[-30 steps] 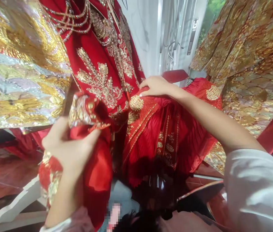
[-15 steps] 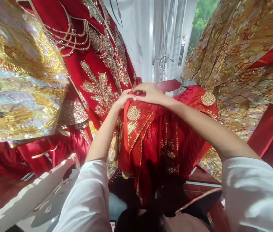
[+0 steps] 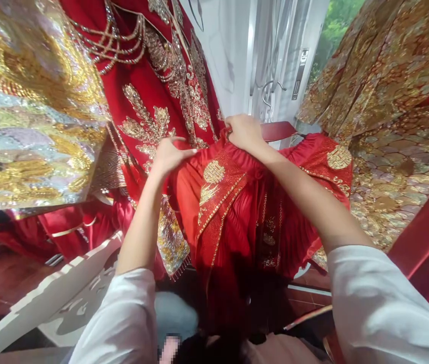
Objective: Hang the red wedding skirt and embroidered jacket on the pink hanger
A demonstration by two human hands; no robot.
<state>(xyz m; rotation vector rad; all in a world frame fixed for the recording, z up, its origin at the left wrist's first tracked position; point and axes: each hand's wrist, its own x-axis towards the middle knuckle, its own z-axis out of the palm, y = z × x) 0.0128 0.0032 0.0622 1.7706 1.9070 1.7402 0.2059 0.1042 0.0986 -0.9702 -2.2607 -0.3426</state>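
Observation:
A red pleated skirt (image 3: 252,212) with gold embroidery hangs from a dark red hanger (image 3: 277,130) with a metal hook. My right hand (image 3: 244,131) is closed on the skirt's waistband at the hanger's left end. My left hand (image 3: 168,154) pinches the left edge of the same red fabric, a little lower and to the left. Both arms wear white sleeves.
A red jacket (image 3: 154,86) with gold beadwork hangs behind the left hand. A gold and silver brocade robe (image 3: 28,111) fills the left, a gold patterned robe (image 3: 392,116) the right. A white carved frame (image 3: 47,298) lies low left; a window frame (image 3: 275,50) is behind.
My left hand let go of a lower fold of red cloth, rose to the waistband beside my right hand, then pulled the skirt's edge out to the left. The right hand stayed at the hanger.

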